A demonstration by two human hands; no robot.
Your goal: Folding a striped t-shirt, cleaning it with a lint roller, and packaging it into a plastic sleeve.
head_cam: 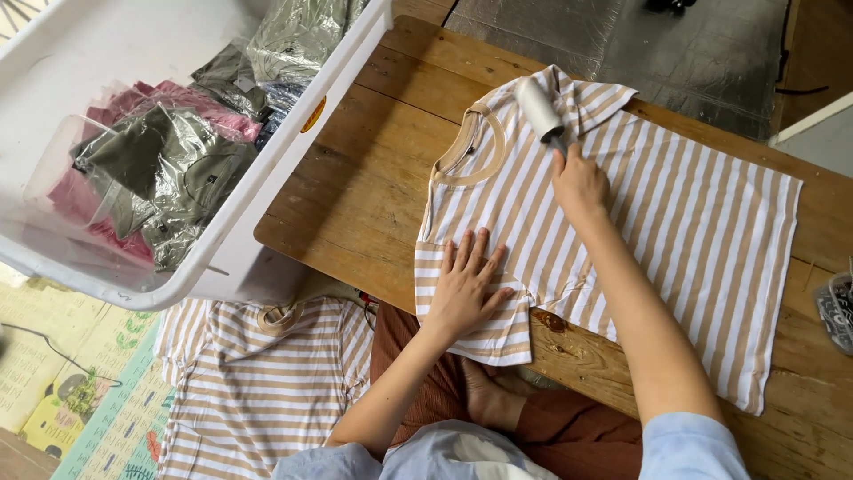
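A tan-and-white striped T-shirt (675, 213) lies flat on a wooden table (373, 187). My right hand (579, 182) grips the dark handle of a white lint roller (538, 108), whose roll rests on the shirt's shoulder beside the tan neckline. My left hand (464, 284) presses flat, fingers spread, on the shirt's near sleeve at the table's front edge.
A large white plastic bin (293, 142) at the left holds several garments in clear bags, pink and olive. More striped shirts (258, 382) lie on a patterned floor mat below the table. A silver sheet (640, 44) lies beyond the table's far edge.
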